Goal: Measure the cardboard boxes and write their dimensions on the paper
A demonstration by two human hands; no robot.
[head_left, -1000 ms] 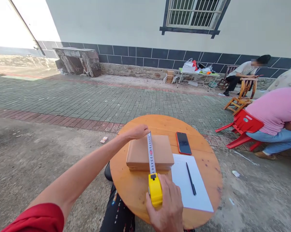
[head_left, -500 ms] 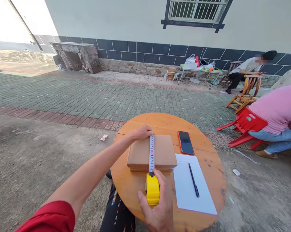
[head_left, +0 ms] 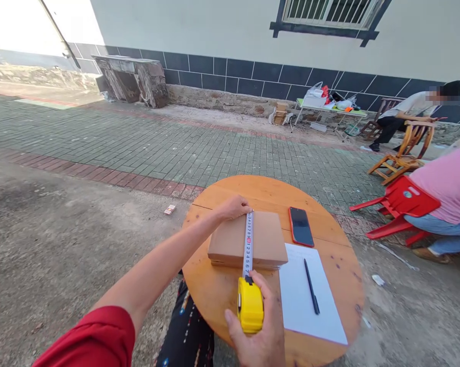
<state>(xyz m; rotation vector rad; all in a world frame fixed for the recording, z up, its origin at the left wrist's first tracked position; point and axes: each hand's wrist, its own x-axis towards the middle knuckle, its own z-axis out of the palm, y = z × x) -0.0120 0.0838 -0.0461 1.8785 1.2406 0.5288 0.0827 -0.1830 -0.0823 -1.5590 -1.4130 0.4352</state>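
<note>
A flat brown cardboard box [head_left: 266,242] lies on a round wooden table [head_left: 233,290]. My right hand [head_left: 262,339] grips a yellow tape measure case [head_left: 250,305] near the table's front edge. Its white blade [head_left: 248,243] runs across the top of the box. My left hand [head_left: 233,207] pinches the blade's far end against the box's far edge.
A red-cased phone [head_left: 301,226] lies behind a white sheet of paper [head_left: 308,300] with a black pen [head_left: 311,285] on it, right of the box. A person in pink [head_left: 450,191] sits on a red chair [head_left: 400,206] at right. Another person [head_left: 409,109] sits by a far table.
The view has shifted a little to the left and down. Both hands keep their hold on the tape, which now lies flatter on the box.
</note>
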